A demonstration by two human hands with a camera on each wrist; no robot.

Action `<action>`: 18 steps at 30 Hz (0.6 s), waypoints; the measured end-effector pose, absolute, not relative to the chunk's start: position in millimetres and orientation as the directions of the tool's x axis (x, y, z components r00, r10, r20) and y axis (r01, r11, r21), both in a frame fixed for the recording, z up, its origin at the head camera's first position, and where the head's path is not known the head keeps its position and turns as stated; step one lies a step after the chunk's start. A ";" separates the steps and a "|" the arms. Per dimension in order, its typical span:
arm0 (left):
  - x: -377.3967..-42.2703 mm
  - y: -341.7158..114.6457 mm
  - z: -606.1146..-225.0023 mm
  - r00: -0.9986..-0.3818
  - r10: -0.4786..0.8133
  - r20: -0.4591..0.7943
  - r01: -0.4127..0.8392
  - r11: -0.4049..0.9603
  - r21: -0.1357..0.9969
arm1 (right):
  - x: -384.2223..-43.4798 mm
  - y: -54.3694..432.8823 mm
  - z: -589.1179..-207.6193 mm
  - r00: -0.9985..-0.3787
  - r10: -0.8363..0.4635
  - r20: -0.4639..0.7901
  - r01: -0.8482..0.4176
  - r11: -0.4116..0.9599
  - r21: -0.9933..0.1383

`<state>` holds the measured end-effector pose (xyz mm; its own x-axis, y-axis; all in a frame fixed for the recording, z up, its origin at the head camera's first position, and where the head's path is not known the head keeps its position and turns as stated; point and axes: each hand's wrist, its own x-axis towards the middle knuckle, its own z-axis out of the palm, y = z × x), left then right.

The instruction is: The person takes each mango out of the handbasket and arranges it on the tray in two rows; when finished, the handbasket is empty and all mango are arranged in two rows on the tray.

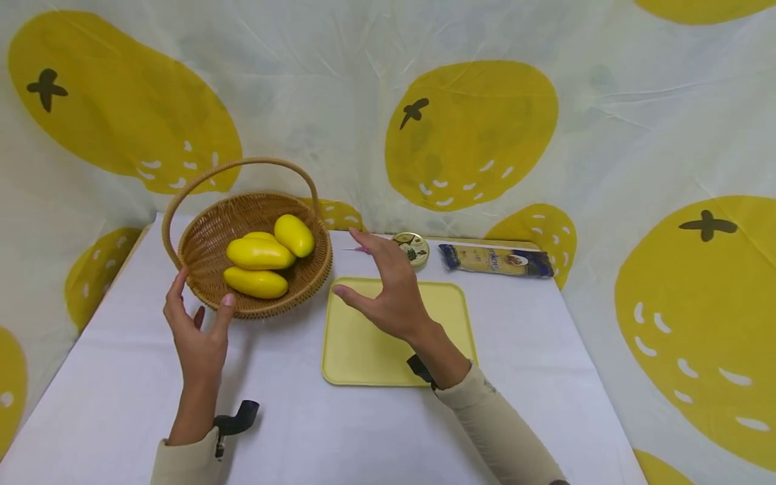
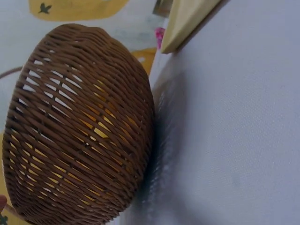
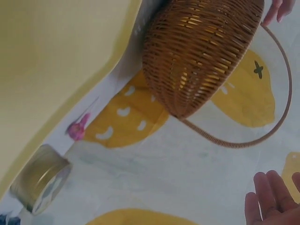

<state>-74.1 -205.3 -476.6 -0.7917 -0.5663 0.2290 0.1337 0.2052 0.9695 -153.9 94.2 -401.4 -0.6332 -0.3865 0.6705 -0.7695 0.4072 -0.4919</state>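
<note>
A brown wicker basket (image 1: 306, 289) with a tall arched handle stands at the left of the table, tilted in view. Inside it lie several yellow mangoes (image 1: 261, 254). My left hand (image 1: 199, 337) is at the basket's near left rim, thumb and fingers spread; whether every fingertip touches cannot be told. In the right wrist view, fingers of the left hand (image 3: 280, 9) appear beside the foot of the handle. Apart from the basket, my right hand (image 1: 391, 293) hovers over the yellow tray (image 1: 351, 343), thumb and fingers spread and nothing between them.
Behind the tray stands a round tin (image 1: 417, 249), partly covered by the right hand. A small pink object (image 3: 77, 127) with a thin pale tip lies near it. Further right is a blue-ended packet (image 1: 497, 261). A fruit-print cloth (image 1: 339, 101) hangs behind the white table.
</note>
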 end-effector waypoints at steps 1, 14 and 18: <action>-75.0 -207.4 -478.4 -0.814 -0.546 0.198 0.129 0.163 0.978 | -155.1 90.4 -401.4 -0.628 -0.395 0.670 -0.774 0.398 -0.492; -80.3 -209.6 -491.7 -0.891 -0.446 0.082 0.125 -0.070 0.990 | -176.6 37.2 -408.5 -0.618 -0.512 0.597 -0.781 0.319 -0.536; -80.1 -209.5 -493.8 -0.894 -0.437 0.094 0.134 -0.063 0.989 | -183.0 23.1 -413.4 -0.644 -0.544 0.538 -0.753 0.325 -0.572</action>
<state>-80.1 -209.5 -493.8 -0.8944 -0.4373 0.0938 0.1343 -0.0626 0.9890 -183.0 23.1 -413.4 -0.6440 -0.5436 0.5383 -0.7528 0.3251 -0.5724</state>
